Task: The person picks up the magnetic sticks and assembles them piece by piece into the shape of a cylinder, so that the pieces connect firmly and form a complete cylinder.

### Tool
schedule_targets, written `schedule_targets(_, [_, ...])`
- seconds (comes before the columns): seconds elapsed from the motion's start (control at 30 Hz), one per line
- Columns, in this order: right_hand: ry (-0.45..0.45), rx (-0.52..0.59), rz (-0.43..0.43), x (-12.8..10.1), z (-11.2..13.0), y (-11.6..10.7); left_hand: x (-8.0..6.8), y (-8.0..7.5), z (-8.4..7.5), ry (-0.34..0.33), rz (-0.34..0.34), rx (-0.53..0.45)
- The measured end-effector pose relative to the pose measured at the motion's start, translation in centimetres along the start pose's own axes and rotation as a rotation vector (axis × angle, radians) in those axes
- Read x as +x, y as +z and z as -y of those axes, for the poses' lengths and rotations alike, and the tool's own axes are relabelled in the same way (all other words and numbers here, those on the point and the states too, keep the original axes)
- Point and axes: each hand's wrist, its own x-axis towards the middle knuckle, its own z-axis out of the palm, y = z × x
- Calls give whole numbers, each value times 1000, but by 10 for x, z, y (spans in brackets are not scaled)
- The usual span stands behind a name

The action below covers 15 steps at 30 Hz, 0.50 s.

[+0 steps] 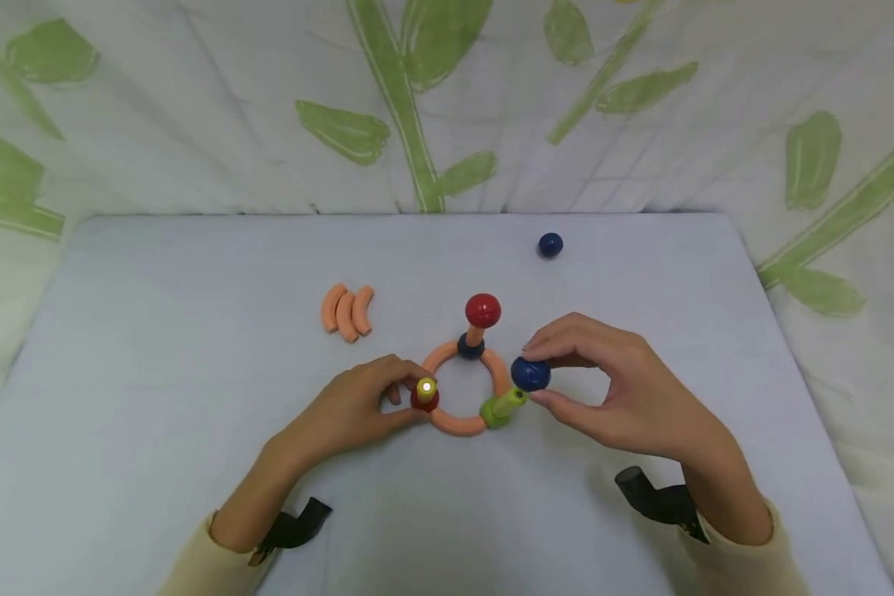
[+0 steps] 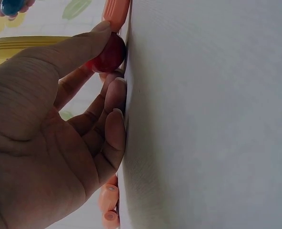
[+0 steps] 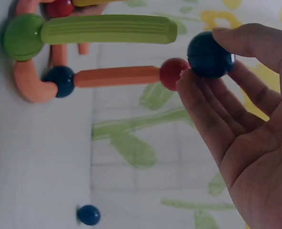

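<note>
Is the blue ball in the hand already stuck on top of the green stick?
No, the right hand pinches the blue ball just past the tip of the green stick, with a gap between them.

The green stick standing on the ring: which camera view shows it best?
The right wrist view shows the green stick best: its whole ribbed length and the green ball at its base are plain. The head view shows it small and foreshortened. The left wrist view does not show it.

R hand (image 1: 626, 397) pinches blue ball (image 1: 531, 374)
</note>
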Motion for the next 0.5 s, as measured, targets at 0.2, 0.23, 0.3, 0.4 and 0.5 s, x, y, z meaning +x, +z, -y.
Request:
schedule_targets(0.2, [43,-7,67,-2,3,-3,1,1,0,-10,2,5])
schedule_targets(0.23, [47,-6,78,-2,3,-3,1,1,0,-9,1,5])
schedule_targets(0.3, [59,-8,97,-1,3,-2,2,1,-1,-6,-2,5])
schedule_targets(0.4, [71,-11,118,0,4,1,2,0,-2,-6,1,2])
schedule_targets(0.5, [76,-15,132,1,5,4,1,-1,-2,-20,6,3])
